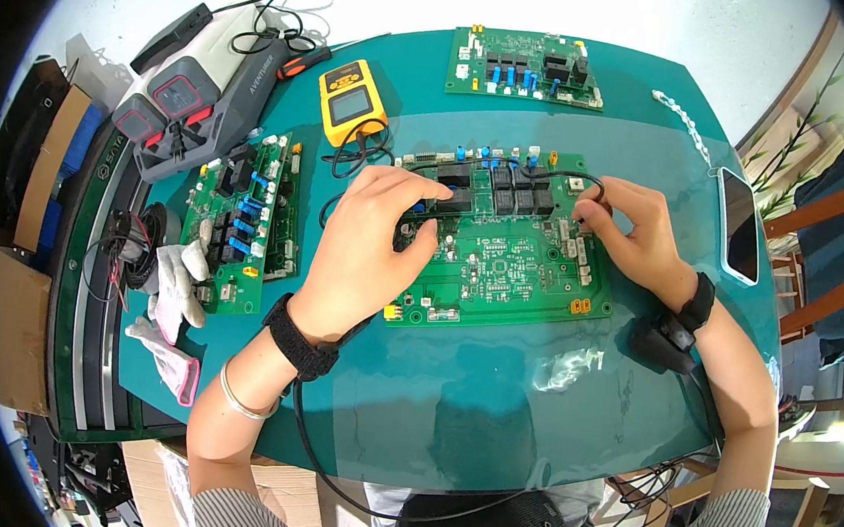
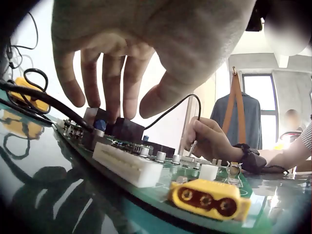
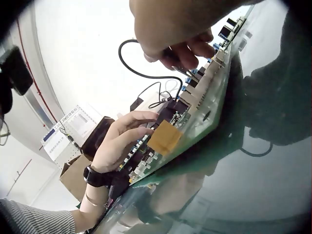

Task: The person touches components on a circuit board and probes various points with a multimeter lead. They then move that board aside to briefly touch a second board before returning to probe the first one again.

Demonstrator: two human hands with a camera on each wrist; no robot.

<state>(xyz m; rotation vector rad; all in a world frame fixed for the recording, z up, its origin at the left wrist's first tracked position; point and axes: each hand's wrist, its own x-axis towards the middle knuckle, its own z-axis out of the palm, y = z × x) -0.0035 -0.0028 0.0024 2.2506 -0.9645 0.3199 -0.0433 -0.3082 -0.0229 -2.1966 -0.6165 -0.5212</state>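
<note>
A large green circuit board lies flat on the table between both hands. My left hand reaches over its left part, fingers extended and spread, fingertips at the black relays. At the right side of the board, my right hand pinches a thin metal-tipped probe between thumb and fingers. The tip points down at the white connectors along the board's right edge. A black cable arches from that hand across the relays. The yellow handheld meter stands behind the left hand, with black cable bunched beside it.
More circuit boards lie at the back and stacked at left. White gloves, a screwdriver and a large grey device are on the left. A phone with a beaded strap lies at the right edge.
</note>
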